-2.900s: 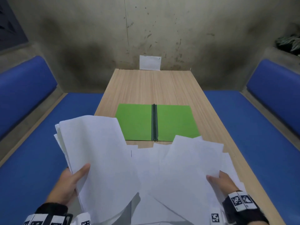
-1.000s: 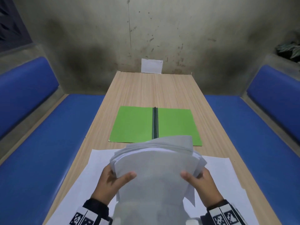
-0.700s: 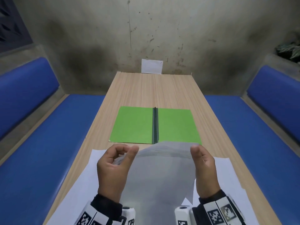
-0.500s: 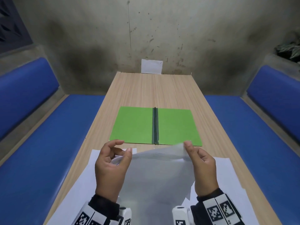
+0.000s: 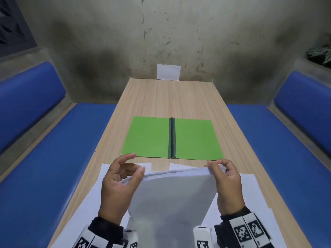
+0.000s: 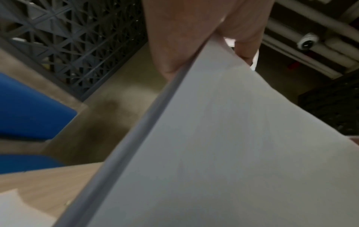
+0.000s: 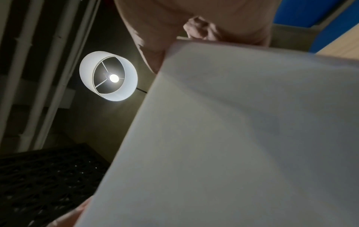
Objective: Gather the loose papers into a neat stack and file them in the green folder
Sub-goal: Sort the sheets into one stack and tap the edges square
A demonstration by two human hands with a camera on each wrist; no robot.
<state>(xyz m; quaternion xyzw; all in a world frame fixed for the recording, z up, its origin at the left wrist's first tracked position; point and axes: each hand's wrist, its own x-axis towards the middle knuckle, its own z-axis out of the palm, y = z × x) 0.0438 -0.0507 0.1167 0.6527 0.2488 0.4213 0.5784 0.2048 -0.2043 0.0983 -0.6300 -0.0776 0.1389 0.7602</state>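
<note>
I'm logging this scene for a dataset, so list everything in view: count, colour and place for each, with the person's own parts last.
paper stack: one, white, held up on edge over the near end of the table, between both hands
loose sheets: a few, white, flat on the table under the stack; exact count unclear
green folder: one, lying open with a dark spine, mid table beyond the stack
table: one, light wood, runs to the far wall
white card: one, against the wall at the table's far end
benches: two, blue, one each side of the table
lamp: one, white shade, lit, overhead
left hand: grips the stack's left edge
right hand: grips its right edge
</note>
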